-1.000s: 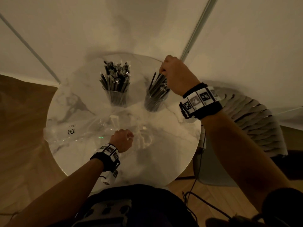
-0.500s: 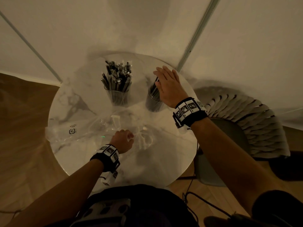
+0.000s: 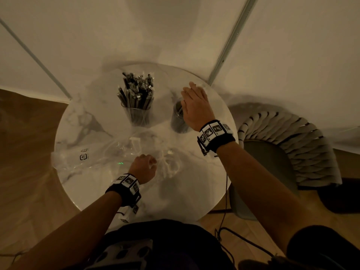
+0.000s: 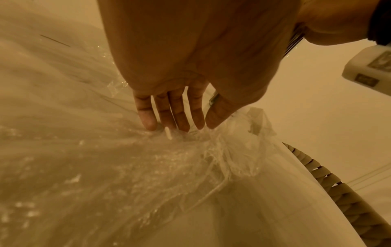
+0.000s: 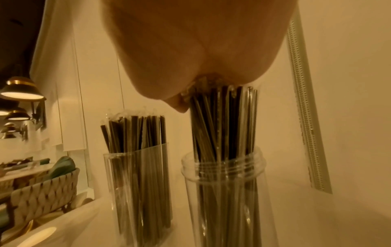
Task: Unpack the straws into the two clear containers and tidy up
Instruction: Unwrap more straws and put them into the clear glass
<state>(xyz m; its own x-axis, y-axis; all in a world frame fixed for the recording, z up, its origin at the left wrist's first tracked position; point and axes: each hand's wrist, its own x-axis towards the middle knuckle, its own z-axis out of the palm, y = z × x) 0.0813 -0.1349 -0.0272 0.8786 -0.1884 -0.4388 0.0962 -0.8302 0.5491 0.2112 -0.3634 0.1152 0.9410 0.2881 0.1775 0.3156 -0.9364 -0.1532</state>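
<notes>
Over on the left side of the table (image 3: pixel 91 184) there's the empty clear wrapper (image 3: pixel 83 158), crumpled and spread flat, printed symbols facing up. My left hand (image 3: pixel 143 168) is planted on its right end, and from the head view the fingers look curled; the wrist view shows fingertips (image 4: pixel 148 120) pressing straight down into the bunched plastic, so I honestly can't tell if that grip has a fistful or is just pinning it.

Moving right, the left container (image 3: pixel 138 115) stands upright near the middle back, packed with wrapped straws (image 3: pixel 136 90) fanning out a bit.

Next one over, the right container (image 5: pixel 224 183) has its straws (image 5: pixel 222 120) standing nearly vertical, and my right hand (image 3: pixel 196 108) sits flat on their top ends, fingers straight, holding nothing. So their long axis runs straight down under my palm; I'd guess the move is a downward tap to seat them.

Seems to me only the wrapper is left to tidy, and my left hand is already on it.

Round marble-look top, wall right behind, woven chair (image 3: pixel 288 152) off to the right, wood floor (image 3: pixel 29 172).
</notes>
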